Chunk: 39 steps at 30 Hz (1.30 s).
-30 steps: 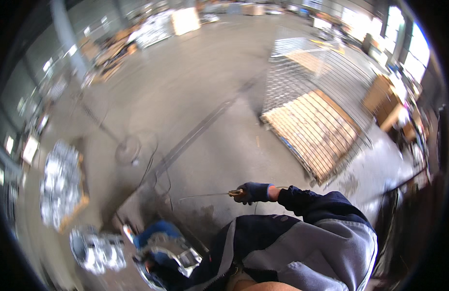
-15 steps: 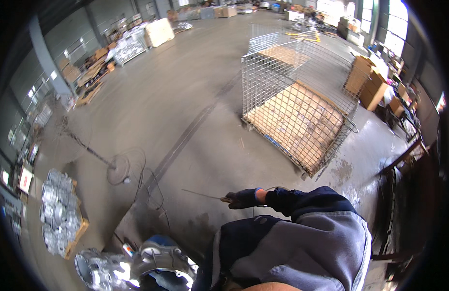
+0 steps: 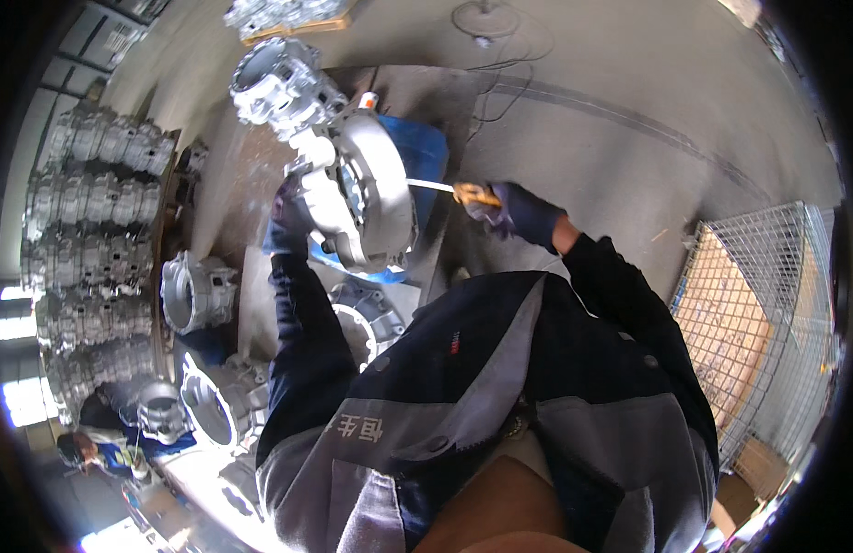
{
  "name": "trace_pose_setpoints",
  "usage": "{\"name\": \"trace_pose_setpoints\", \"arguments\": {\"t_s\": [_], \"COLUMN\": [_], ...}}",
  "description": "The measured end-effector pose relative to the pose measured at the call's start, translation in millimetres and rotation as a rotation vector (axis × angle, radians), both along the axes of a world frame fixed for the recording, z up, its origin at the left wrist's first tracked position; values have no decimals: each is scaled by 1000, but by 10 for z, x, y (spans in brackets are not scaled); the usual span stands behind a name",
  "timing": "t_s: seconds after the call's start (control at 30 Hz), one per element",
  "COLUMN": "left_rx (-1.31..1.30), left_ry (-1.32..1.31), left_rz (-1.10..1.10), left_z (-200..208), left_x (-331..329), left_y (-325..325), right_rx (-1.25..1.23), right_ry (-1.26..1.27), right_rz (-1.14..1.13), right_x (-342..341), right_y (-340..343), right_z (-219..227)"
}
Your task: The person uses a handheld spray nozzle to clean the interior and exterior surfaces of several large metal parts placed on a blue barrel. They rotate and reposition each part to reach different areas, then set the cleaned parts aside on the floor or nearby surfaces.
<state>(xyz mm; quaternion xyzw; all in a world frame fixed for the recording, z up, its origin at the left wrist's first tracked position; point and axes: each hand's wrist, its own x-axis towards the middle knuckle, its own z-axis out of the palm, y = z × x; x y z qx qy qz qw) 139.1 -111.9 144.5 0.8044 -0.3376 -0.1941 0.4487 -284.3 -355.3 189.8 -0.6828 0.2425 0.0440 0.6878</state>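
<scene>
A silvery cast-metal housing (image 3: 376, 189) with a wide round opening stands tilted over a blue surface (image 3: 428, 157) on the workbench (image 3: 251, 189). My gloved left hand (image 3: 290, 217) grips its left side, with some fingers hidden. My gloved right hand (image 3: 519, 212) is closed around the orange handle of a thin-shafted hand tool (image 3: 471, 194). The pale shaft points left and its end meets the housing's rim; whether it touches cannot be told. Another cast housing (image 3: 284, 88) sits just beyond the first, beside a small white-and-orange bottle (image 3: 368, 100).
More castings (image 3: 198, 293) lie at the left, and tall stacks of castings (image 3: 95, 230) stand behind them. At the lower left a co-worker (image 3: 99, 447) bends near a housing. A wire mesh cage (image 3: 749, 304) stands at the right. Cables (image 3: 500, 88) cross the floor ahead.
My view has swung left and down onto the bench. My right hand has brought the tool from above the open floor to the housing. My left hand now shows, holding the casting.
</scene>
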Motion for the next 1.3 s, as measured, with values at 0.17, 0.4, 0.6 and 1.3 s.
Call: {"name": "trace_pose_setpoints", "arguments": {"t_s": [0.17, 0.4, 0.6, 1.3], "left_rx": [-165, -765, -368, -160], "left_ry": [-98, 24, -618, -25], "left_rz": [-130, 193, -271, -105], "left_z": [57, 605, 1054, 900], "left_x": [-83, -652, -606, 69], "left_y": [128, -184, -720, -1654], "right_rx": [-397, -304, -34, -112], "right_ry": [107, 96, -97, -48], "right_rz": [-143, 329, -106, 210], "right_x": [498, 309, 501, -76], "right_y": [-49, -30, -360, -261], "right_z": [72, -319, -353, 25]}}
